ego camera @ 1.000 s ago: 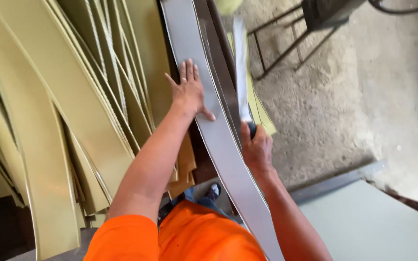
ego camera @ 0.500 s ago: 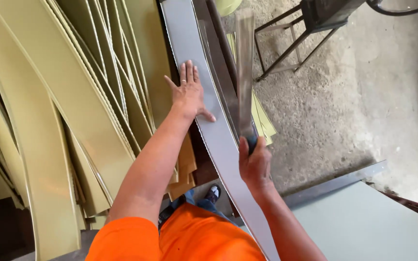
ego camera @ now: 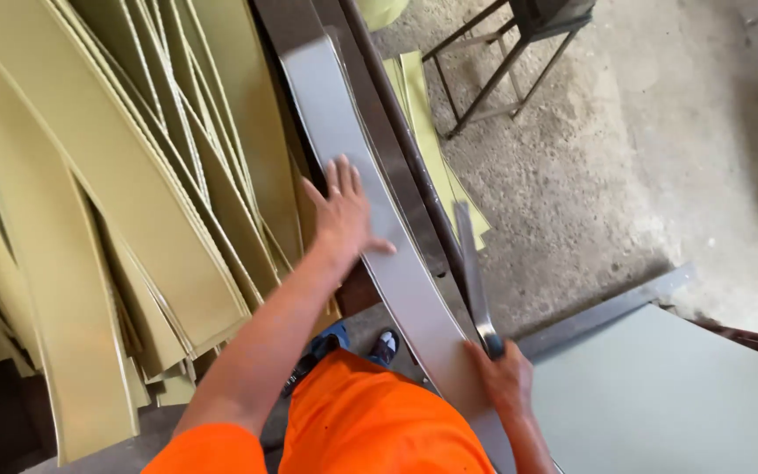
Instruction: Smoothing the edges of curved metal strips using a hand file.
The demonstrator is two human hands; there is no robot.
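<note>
Nothing here in the way of packages, labels, signs or screens, just bare workshop materials from edge to edge of the view.

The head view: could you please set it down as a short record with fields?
left hand: left hand flat on the grey curved strip, fingers spread
right hand: right hand closed on the handle of a long flat blade
blade: beside the strip's right edge
left of strip: stack of yellow-green curved strips
floor: concrete floor, metal stool frame
lower right: pale flat panel
</note>
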